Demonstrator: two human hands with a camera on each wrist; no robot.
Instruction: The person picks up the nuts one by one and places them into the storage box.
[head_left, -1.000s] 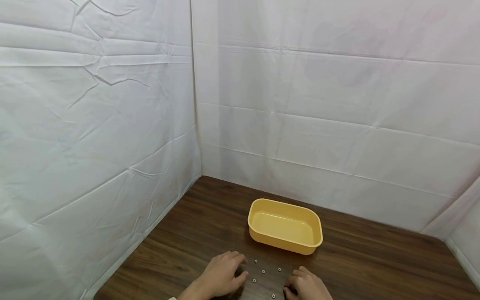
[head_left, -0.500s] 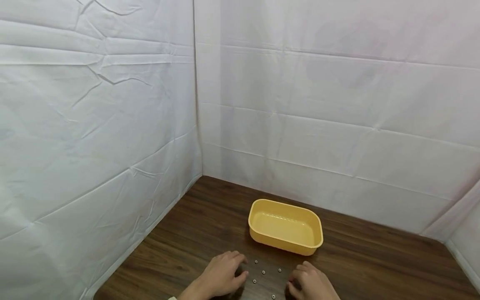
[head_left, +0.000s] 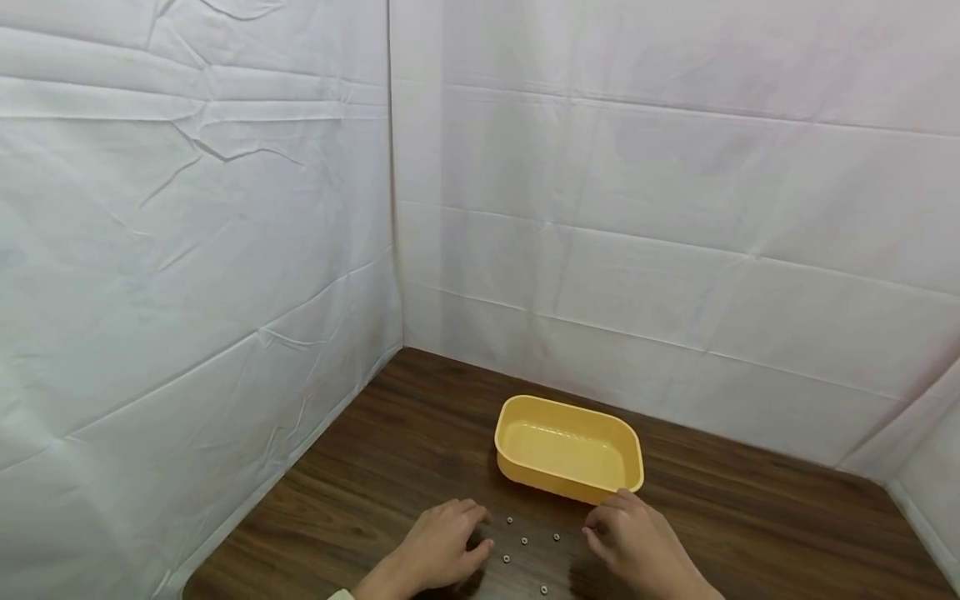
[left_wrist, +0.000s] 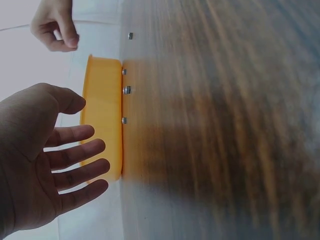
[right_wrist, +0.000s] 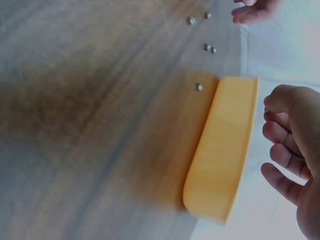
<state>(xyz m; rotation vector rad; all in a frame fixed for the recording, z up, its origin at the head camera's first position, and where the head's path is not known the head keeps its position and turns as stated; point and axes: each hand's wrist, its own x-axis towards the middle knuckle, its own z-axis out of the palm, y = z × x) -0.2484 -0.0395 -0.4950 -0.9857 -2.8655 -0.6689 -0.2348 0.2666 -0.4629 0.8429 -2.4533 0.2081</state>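
Note:
My right hand (head_left: 637, 537) is raised above the table by the near right corner of a yellow plastic bin (head_left: 547, 482). Between its thumb and index fingertip it pinches a small metal nut (right_wrist: 266, 109), mostly covered by the fingers. Several more metal nuts (head_left: 524, 541) lie scattered on the wood in front of the bin, between the two hands. To the left of them my left hand (head_left: 442, 546) hovers low with fingers spread and relaxed, and in the left wrist view its palm (left_wrist: 30, 170) shows nothing held.
The dark wooden table (head_left: 360, 483) carries the bin toward its back. White cloth walls (head_left: 225, 250) enclose it at the left, back and right.
My right hand has risen and moved forward from beside the nuts to the bin's near right corner. The left hand has stayed in place.

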